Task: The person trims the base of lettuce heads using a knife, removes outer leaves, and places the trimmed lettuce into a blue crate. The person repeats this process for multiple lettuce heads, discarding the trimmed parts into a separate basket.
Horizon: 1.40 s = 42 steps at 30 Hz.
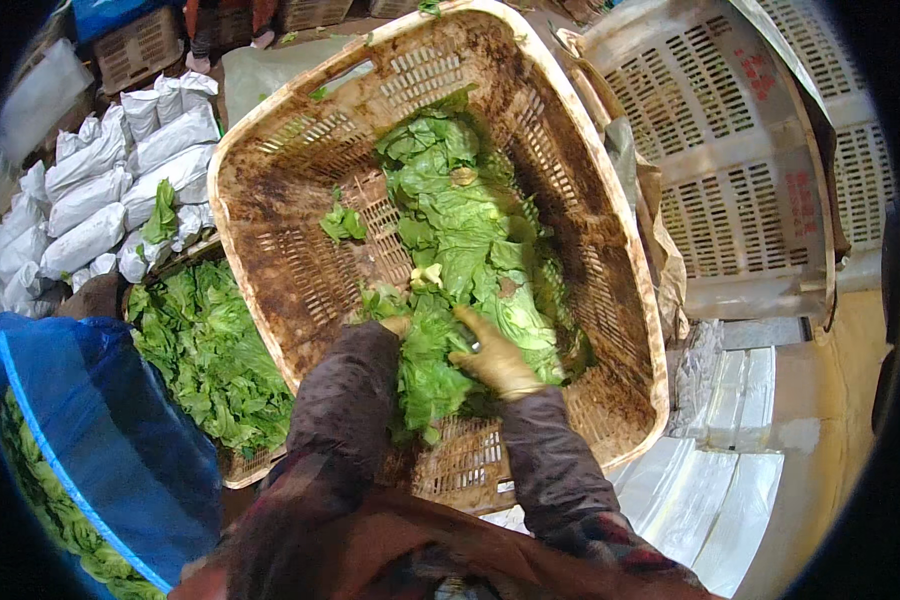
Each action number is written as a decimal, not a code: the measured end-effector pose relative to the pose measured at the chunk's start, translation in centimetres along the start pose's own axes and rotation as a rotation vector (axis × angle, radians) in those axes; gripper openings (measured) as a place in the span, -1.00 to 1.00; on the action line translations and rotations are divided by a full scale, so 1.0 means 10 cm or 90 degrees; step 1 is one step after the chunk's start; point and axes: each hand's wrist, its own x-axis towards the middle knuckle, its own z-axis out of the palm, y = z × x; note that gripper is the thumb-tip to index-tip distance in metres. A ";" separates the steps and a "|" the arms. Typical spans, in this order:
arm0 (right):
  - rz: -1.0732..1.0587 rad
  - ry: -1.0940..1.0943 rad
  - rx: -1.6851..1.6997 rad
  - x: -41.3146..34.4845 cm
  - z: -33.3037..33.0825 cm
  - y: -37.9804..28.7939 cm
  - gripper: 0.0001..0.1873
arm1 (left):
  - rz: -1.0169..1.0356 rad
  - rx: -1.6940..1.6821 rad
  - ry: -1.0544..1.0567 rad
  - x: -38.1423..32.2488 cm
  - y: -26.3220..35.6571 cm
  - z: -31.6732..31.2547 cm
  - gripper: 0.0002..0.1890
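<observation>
A large, dirt-stained plastic crate (229,202) lies before me, with leafy green lettuce (457,240) heaped along its middle and right. My left hand (396,325) is at the lettuce, mostly hidden behind its sleeve and leaves. My right hand (499,360), in a yellowish glove, reaches in from the right with thumb and fingers apart around a small dark object (468,337), too small to name; whether it is gripped is unclear. Between both hands a lettuce head (435,375) is blurred. Loose leaves (343,223) lie left on the crate floor.
Left are a second crate of greens (210,352), stacked white wrapped bundles (90,225) and a blue sheet (112,420). Pale slatted crates (705,150) stand right, above white plastic-wrapped packs (690,495). Another person's hand (197,63) shows top left, near a brown crate (139,49).
</observation>
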 end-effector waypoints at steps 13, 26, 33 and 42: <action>-0.072 0.273 0.127 -1.42 -0.69 -0.60 -0.14 | 0.281 -0.106 -0.054 -3.07 1.67 -1.16 -0.19; -0.514 0.224 0.240 -2.20 -0.35 -2.51 -0.57 | 0.480 -0.043 -0.176 -4.73 1.56 -2.01 0.32; -0.665 0.484 -0.523 -1.88 0.26 -3.50 -0.78 | 0.422 -0.072 -0.135 -5.89 1.58 -1.88 0.22; -0.511 -0.202 0.340 -1.84 0.08 -3.56 -0.48 | 0.676 0.560 0.165 -5.77 1.66 -2.30 0.02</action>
